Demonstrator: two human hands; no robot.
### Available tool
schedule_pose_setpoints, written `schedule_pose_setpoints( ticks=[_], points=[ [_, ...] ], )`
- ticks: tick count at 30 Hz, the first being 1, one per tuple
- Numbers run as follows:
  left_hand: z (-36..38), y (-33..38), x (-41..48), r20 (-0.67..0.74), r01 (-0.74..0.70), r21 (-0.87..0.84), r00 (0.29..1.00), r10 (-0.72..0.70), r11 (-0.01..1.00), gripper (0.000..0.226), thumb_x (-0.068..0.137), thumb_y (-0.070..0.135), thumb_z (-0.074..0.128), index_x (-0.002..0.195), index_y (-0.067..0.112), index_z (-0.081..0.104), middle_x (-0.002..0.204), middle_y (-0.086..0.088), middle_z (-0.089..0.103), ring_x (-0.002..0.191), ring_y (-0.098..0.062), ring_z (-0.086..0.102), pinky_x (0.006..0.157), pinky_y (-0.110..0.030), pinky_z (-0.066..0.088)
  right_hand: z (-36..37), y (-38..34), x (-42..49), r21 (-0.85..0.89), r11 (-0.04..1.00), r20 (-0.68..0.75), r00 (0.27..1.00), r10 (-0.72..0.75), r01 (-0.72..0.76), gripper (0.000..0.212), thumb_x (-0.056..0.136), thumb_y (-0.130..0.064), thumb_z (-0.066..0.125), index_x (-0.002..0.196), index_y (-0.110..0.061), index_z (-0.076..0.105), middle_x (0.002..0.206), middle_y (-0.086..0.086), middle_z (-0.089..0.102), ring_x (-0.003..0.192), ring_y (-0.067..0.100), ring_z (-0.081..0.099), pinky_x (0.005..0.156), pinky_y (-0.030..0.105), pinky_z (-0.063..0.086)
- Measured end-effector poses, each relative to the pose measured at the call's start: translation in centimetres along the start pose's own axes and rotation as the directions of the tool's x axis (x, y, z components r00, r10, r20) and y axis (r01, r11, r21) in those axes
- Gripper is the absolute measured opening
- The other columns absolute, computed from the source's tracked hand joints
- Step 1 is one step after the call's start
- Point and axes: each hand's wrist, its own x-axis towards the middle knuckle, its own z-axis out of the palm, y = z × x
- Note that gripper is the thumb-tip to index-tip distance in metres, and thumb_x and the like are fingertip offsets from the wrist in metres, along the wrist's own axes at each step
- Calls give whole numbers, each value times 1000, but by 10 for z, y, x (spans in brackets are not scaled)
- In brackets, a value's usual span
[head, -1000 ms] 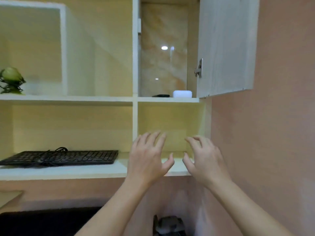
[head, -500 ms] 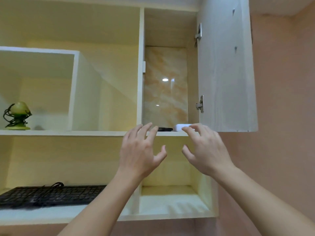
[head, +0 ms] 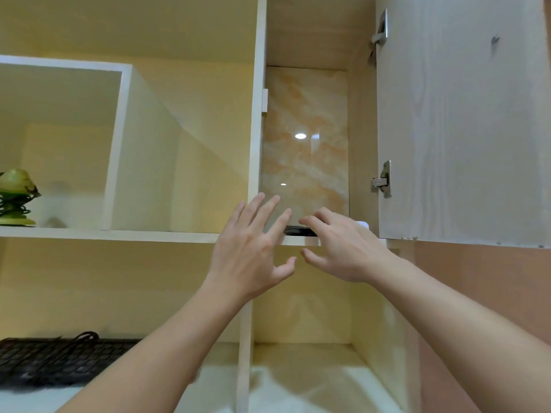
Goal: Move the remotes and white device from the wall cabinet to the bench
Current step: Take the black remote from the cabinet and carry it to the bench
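Note:
A black remote (head: 296, 231) lies on the floor of the open wall cabinet (head: 307, 144), only its front edge showing between my hands. The white device (head: 363, 224) sits to its right, mostly hidden behind my right hand (head: 343, 248). That hand is raised in front of the cabinet shelf with its fingers spread and its fingertips at the remote. My left hand (head: 253, 248) is up beside it, fingers apart, holding nothing, just left of the remote. The bench is out of view.
The cabinet door (head: 459, 120) stands swung open on the right, its lower edge just above my right forearm. A green ornament (head: 16, 198) sits on the left shelf. A black keyboard (head: 59, 362) lies on the lower shelf at left. A pink wall (head: 492, 293) fills the right.
Both hands have risen from the lower shelf level up to the cabinet shelf. My right hand now covers most of the white device, and the view has tilted upward.

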Motion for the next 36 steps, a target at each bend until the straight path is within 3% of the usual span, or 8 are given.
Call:
schedule_pose_setpoints(
  ticks=[10,14,17,22,26,32,36],
  points=[
    [24,-11,2,-59,-98,52,993,101,994,76,82,59,52,139,9,57,151,-16,49,149,-32,34,122,-49,27,15,2,17,-22,999,-19,999,-31,31,51,87,-56,51,128,-25,54,103,0,60,96,25,58,84,34,40],
    [29,-15,-1,-73,-108,71,991,113,992,78,84,58,51,142,6,53,156,-17,42,153,-31,24,123,-49,25,13,5,10,46,998,-129,991,-37,43,51,86,-60,57,126,-29,58,104,-5,62,96,21,59,72,31,38],
    [30,-14,0,-93,-90,65,991,96,994,81,85,58,51,144,2,49,158,-16,39,154,-29,21,125,-47,22,13,12,5,94,990,-203,976,-82,103,48,85,-59,58,120,-26,63,95,-4,63,86,23,60,68,36,47],
    [28,-12,0,-88,-68,83,993,75,994,89,85,60,48,147,-4,42,162,-15,31,154,-27,20,126,-44,17,12,13,-3,119,982,-351,931,-98,148,30,87,-40,69,108,-19,69,84,0,64,72,25,59,67,41,50],
    [22,-8,-1,-30,-65,80,997,68,995,93,85,64,43,149,-3,38,164,-16,27,155,-28,18,126,-46,17,6,8,-12,134,984,-447,893,-49,121,17,88,-26,70,102,-16,71,86,2,66,74,28,60,62,43,52],
    [-14,22,-20,-134,100,-297,980,-145,950,80,86,59,49,142,2,48,158,-13,37,149,-27,32,122,-41,26,-19,-7,-47,28,993,-654,753,-72,119,16,94,-28,65,100,-16,74,89,-1,71,74,24,61,60,40,51],
    [-43,52,-51,-2,310,-633,916,-402,710,65,87,59,45,129,13,61,133,1,57,123,-16,53,103,-27,41,-25,-27,-92,4,990,-783,616,-84,140,13,92,-19,70,98,-9,78,88,3,74,75,27,64,63,38,53]
  ],
)
